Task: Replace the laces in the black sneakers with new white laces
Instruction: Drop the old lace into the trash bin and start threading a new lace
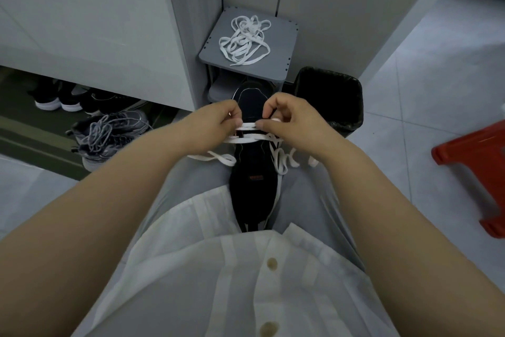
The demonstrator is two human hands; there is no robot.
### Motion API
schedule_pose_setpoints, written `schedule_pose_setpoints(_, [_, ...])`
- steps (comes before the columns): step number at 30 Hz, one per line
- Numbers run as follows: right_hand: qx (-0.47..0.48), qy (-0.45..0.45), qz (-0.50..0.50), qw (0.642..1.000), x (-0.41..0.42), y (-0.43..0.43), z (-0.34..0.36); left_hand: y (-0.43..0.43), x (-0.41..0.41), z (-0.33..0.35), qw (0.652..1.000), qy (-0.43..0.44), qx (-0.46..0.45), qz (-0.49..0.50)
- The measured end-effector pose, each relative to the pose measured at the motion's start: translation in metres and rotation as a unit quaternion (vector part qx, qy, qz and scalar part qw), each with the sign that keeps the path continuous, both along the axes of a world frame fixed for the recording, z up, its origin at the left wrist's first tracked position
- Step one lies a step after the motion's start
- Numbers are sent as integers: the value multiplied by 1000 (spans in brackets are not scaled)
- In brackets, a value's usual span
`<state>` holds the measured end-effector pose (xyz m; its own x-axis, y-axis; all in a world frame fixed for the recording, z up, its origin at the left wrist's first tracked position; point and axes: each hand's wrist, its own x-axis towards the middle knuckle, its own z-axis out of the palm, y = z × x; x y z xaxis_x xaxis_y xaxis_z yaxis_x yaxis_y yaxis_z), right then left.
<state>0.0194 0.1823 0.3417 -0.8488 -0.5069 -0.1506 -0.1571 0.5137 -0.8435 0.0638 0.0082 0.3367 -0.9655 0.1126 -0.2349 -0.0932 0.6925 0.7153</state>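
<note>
A black sneaker (252,186) lies lengthwise on my lap between my thighs, toe pointing away from me. A white lace (247,126) crosses its front eyelets. My left hand (216,118) pinches that lace at the left side of the shoe. My right hand (289,118) pinches the same lace at the right side. Loose white lace ends (218,157) trail off both sides of the sneaker over my grey trousers. A heap of white laces (244,40) lies on a small grey stool (281,44) just beyond the shoe.
A black waste bin (330,99) stands right of the grey stool. A red plastic stool (475,170) is on the tiled floor at the right. Grey sneakers (109,134) and dark shoes (60,96) sit under a white cabinet (95,22) at the left.
</note>
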Motion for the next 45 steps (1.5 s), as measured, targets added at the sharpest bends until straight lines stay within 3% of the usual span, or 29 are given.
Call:
schedule_pose_setpoints(5, [45,55,-17,997,-6,32,-8,-37,-5,25,993,-2,-112,49])
schedule_pose_setpoints(8, [93,159,-48,982,-4,35,-20,-61,0,23,980,26,-160,113])
schedule_pose_setpoints(10, [111,231,-48,965,1,27,-26,-65,5,13,979,76,-163,98])
schedule_pose_setpoints(12, [152,223,-44,962,3,19,-27,-59,8,3,982,135,-126,31])
schedule_pose_setpoints(15, [219,204,-17,954,5,13,-28,-39,8,-6,986,151,-68,-27])
schedule_pose_setpoints(19, [215,162,-7,963,4,8,-27,-15,5,-13,973,151,-173,18])
schedule_pose_setpoints(23, [63,75,-56,994,5,8,-16,-14,3,-18,963,131,-238,4])
schedule_pose_setpoints(25, [-68,0,-110,992,8,10,-4,-14,2,-21,964,123,-237,0])
schedule_pose_setpoints(26, [-164,-54,-140,975,8,11,3,-13,0,-22,967,118,-226,4])
schedule_pose_setpoints(28, [-366,-151,-179,901,5,19,17,-14,-2,-24,978,103,-180,1])
schedule_pose_setpoints(29, [-423,-168,-186,871,3,24,22,-16,-3,-23,984,95,-151,-5])
schedule_pose_setpoints(30, [-437,-160,-188,865,0,28,26,-19,-4,-22,988,91,-128,-8])
schedule_pose_setpoints(31, [-401,-124,-185,888,-1,31,28,-23,-5,-20,989,91,-113,-6])
schedule_pose_setpoints(33, [-191,29,-138,972,-1,34,25,-30,-5,-15,988,102,-116,10])
schedule_pose_setpoints(34, [-60,111,-93,988,-1,34,20,-32,-7,-15,984,112,-134,19])
schedule_pose_setpoints(36, [106,209,-19,972,0,31,7,-32,-8,-17,973,132,-188,34])
schedule_pose_setpoints(41, [152,293,44,943,6,18,-15,-17,5,-23,958,235,-163,12])
schedule_pose_setpoints(45, [209,274,31,938,8,9,-18,-6,10,-24,955,238,-179,-5])
